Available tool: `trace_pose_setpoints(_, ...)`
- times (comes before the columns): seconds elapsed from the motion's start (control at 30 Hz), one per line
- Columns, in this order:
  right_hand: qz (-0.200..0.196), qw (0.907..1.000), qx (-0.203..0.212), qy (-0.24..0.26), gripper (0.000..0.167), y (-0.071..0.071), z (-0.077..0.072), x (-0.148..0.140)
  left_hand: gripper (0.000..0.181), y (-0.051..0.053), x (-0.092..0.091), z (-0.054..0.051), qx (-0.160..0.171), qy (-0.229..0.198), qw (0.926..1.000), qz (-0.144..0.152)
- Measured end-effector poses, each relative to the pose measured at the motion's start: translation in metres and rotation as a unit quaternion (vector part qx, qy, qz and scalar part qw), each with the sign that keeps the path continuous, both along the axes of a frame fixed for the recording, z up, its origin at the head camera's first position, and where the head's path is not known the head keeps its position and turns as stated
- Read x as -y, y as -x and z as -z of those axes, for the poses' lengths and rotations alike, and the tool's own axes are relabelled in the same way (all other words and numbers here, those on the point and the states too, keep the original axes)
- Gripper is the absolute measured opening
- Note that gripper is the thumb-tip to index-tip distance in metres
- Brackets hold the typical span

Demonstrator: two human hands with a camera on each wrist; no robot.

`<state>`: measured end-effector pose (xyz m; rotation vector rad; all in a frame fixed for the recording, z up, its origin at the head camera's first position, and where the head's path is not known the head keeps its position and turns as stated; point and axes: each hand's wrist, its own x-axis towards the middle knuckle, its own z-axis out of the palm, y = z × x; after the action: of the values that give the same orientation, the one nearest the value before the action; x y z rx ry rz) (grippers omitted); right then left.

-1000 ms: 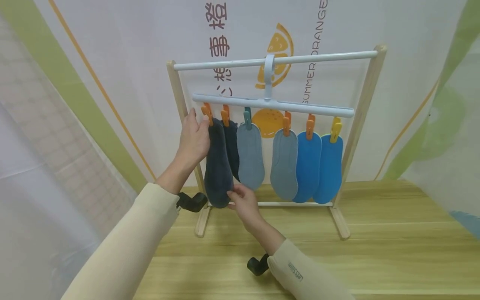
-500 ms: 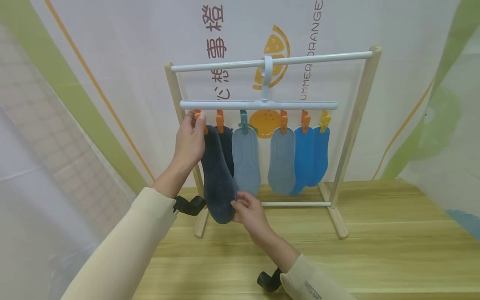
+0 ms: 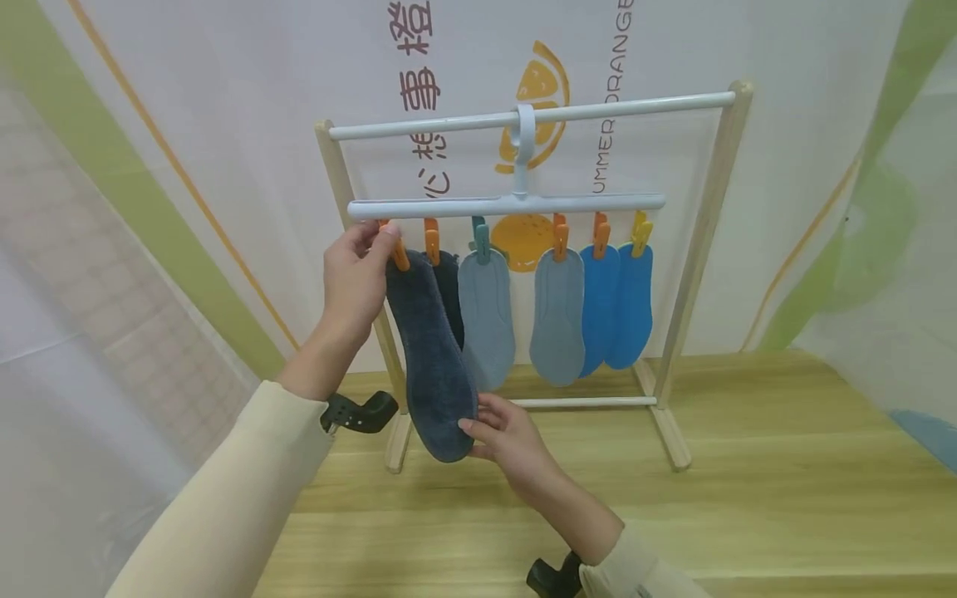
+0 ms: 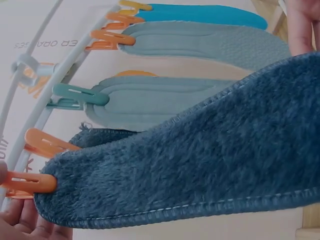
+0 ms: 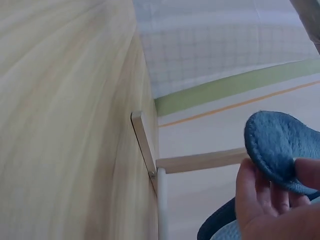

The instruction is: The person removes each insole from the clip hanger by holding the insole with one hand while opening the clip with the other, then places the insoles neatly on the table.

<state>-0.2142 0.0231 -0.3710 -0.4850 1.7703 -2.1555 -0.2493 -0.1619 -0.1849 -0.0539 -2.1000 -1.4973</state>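
Note:
A dark blue fuzzy insole [image 3: 432,357] hangs at the left end of the white hanger [image 3: 463,207], its lower end swung out toward me. My left hand [image 3: 350,282] pinches the orange clothespin [image 4: 32,182] at its top; that peg's tip still overlaps the insole in the left wrist view. Down at the wide end, my right hand [image 3: 514,444] holds the insole's edge between thumb and fingers. Behind it, partly hidden, hangs a second dark insole [image 3: 450,299] from another orange clothespin [image 3: 432,242].
Two grey-blue insoles [image 3: 488,320] and two bright blue insoles [image 3: 631,307] hang farther right on pegs. The hanger hooks over the top bar [image 3: 635,106] of a wooden-sided rack [image 3: 695,249], which stands on a wood-grain table [image 3: 785,465]. A printed cloth is behind.
The hanger, tilted earlier, has levelled and shifted left. Both hands have drawn the dark blue insole outward, its lower end moving down. The other insoles swung and now hang steadier.

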Motion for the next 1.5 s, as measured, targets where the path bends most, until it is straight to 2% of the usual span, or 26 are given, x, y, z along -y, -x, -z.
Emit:
trace_pose_setpoints(0.13, -0.008, 1.0, 0.005, 0.0, 0.044, 0.0, 0.0, -0.003, 0.052, -0.001, 0.004, -0.001, 0.014, -0.015, 0.9998, 0.008)
trace_pose_setpoints(0.3, -0.027, 0.9996, -0.001, -0.005, 0.05, -0.002, 0.001, -0.011, 0.049, 0.002, 0.002, 0.0, 0.02, -0.032, 0.9992, 0.01)
trace_pose_setpoints(0.47, -0.049, 0.9986, -0.008, 0.017, 0.054, -0.004, -0.002, -0.016, 0.049, 0.003, 0.0, -0.002, 0.027, -0.03, 0.9991, 0.01)
trace_pose_setpoints(0.67, -0.034, 0.999, 0.0, 0.029, 0.053, -0.008, -0.006, -0.017, 0.044, 0.003, 0.001, -0.005, 0.024, -0.035, 0.9989, 0.018)
trace_pose_setpoints(0.83, -0.021, 0.9993, 0.011, 0.029, 0.051, -0.012, -0.008, -0.017, 0.029, 0.006, 0.005, -0.007, 0.013, -0.04, 0.9986, 0.03)
trace_pose_setpoints(0.97, -0.012, 0.9988, 0.033, 0.034, 0.05, -0.018, -0.011, -0.017, 0.022, 0.007, 0.01, -0.008, 0.003, -0.064, 0.9963, 0.058)
trace_pose_setpoints(1.07, -0.014, 0.9978, 0.049, 0.042, 0.049, -0.024, -0.014, -0.018, 0.023, 0.006, 0.013, -0.009, -0.001, -0.072, 0.9951, 0.068)
trace_pose_setpoints(1.27, -0.034, 0.9971, 0.057, 0.037, 0.049, -0.038, -0.017, -0.026, 0.025, 0.003, 0.016, -0.014, 0.003, -0.065, 0.9964, 0.055)
trace_pose_setpoints(1.5, -0.039, 0.9966, 0.071, 0.016, 0.047, -0.052, -0.011, -0.043, 0.025, 0.004, 0.014, -0.014, 0.015, -0.074, 0.996, 0.047)
